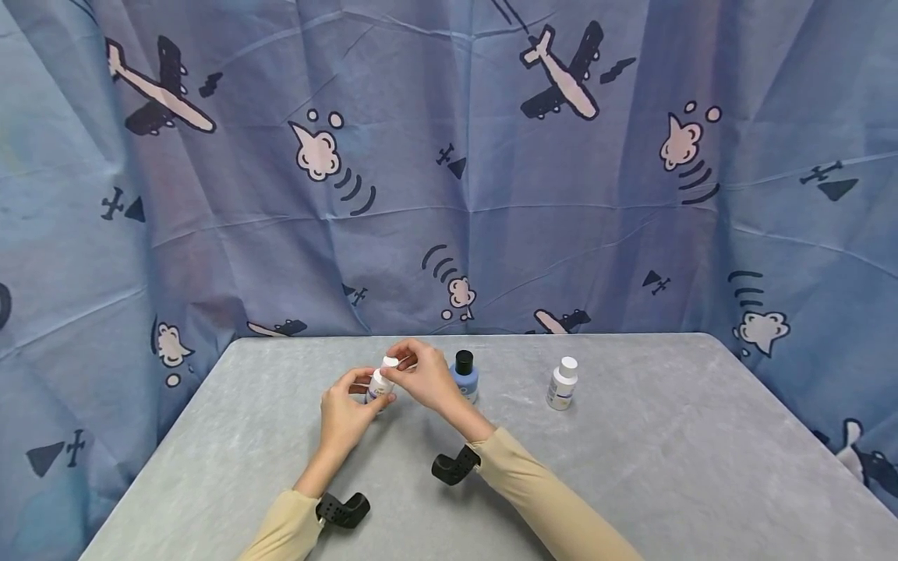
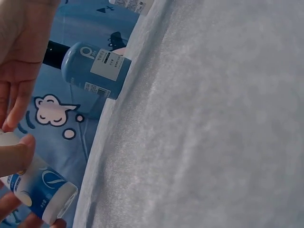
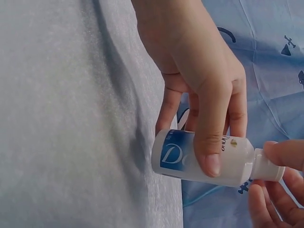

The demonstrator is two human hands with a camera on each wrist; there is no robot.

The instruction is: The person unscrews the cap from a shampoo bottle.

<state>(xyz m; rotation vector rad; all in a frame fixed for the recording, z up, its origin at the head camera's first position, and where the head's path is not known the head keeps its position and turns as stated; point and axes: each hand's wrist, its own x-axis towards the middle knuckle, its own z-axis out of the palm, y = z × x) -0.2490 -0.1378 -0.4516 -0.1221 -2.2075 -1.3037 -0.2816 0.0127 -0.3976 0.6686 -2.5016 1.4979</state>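
Note:
My left hand (image 1: 344,413) holds a small white bottle (image 1: 380,387) by its body, with the thumb on one side and the fingers around the other. A blue label (image 3: 176,151) wraps its lower part. In the head view the bottle leans slightly to the right. The fingertips of my right hand (image 1: 424,378) pinch its white cap (image 3: 267,166), which sits on the neck. Just to the right of the hands, a blue bottle with a black cap (image 1: 464,378) stands upright, partly hidden behind the right hand and wrist in the head view.
Farther right stands another white bottle with a white cap (image 1: 562,384). All of this is on a grey cloth-like table top (image 1: 673,460). Behind its far edge hangs a blue curtain (image 1: 393,257) printed with airplanes and clouds.

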